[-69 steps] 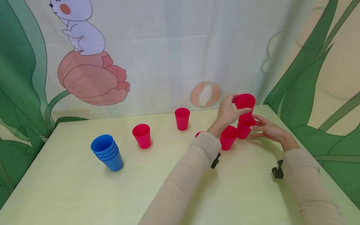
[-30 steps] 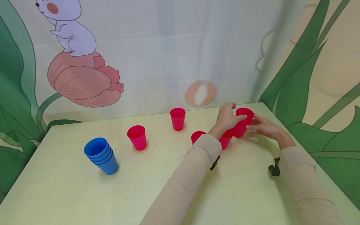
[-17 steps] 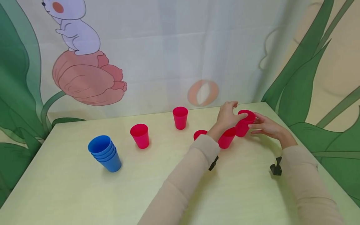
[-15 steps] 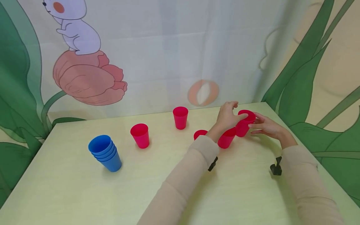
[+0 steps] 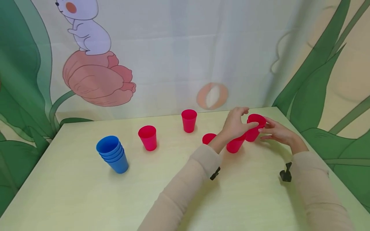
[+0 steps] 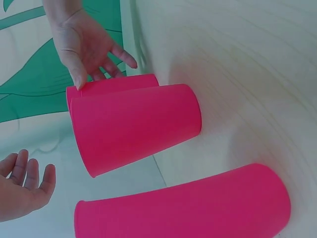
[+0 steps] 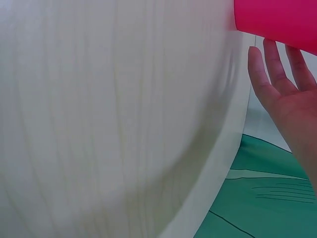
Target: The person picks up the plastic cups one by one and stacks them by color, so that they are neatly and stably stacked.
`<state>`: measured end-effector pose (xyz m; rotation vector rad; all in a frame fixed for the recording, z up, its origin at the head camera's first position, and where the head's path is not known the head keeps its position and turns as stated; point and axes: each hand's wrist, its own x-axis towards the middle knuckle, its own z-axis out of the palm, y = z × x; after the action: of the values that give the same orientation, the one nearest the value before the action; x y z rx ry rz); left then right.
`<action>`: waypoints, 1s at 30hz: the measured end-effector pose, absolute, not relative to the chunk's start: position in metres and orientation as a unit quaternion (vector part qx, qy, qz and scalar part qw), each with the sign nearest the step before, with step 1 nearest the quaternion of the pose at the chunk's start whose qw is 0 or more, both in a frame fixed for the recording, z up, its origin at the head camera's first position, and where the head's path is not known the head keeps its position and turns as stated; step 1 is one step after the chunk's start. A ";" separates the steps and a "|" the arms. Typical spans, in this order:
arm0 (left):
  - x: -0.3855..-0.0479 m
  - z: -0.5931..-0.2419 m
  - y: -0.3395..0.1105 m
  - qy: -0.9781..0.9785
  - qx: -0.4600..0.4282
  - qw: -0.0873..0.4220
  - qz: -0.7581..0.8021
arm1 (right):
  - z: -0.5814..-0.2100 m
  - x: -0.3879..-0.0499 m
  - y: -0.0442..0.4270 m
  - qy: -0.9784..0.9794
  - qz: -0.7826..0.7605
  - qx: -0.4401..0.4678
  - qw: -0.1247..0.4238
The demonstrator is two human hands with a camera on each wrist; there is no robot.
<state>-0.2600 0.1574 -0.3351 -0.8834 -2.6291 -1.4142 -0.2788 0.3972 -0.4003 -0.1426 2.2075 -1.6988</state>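
At the right of the table, red cups are nested in a stack (image 5: pixel 255 120). My right hand (image 5: pixel 278 132) is on the far-right side of this stack, fingers mostly extended and fingertips at its wall. In the left wrist view, the right hand's thumb is at a rim. My left hand (image 5: pixel 235 125) is raised just left of the stack, fingers loosely bent; the left wrist view shows this left hand (image 6: pixel 25 186) apart from the cups. Below it stand a red cup (image 5: pixel 234 147) and another red cup (image 5: pixel 208 138), both partly hidden by the left arm.
Two more red cups stand apart: one red cup (image 5: pixel 189 121) near the back edge and one red cup (image 5: pixel 148 138) left of it. A nested stack of blue cups (image 5: pixel 113 154) leans at the left of the pale table (image 5: pixel 72 192). A printed curtain (image 5: pixel 162 64) hangs behind.
The red cup my left hand held above the right-hand cup has gone down into it. My left hand has since let go and drawn slightly away. My right hand stays beside the stack.
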 end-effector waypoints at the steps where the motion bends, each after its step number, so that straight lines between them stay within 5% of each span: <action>1: -0.259 -0.335 0.157 -0.845 -0.285 0.013 -0.453 | -0.401 -0.279 0.398 0.779 -0.600 -0.050 0.175; 30: -0.253 -0.366 0.145 -0.893 -0.227 -0.013 -0.388 | -0.402 -0.279 0.397 0.776 -0.605 -0.029 0.173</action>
<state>-0.2527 0.1447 -0.3662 -0.7196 -2.8283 -1.2298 -0.2794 0.3968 -0.4023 -0.0832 2.2016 -1.7169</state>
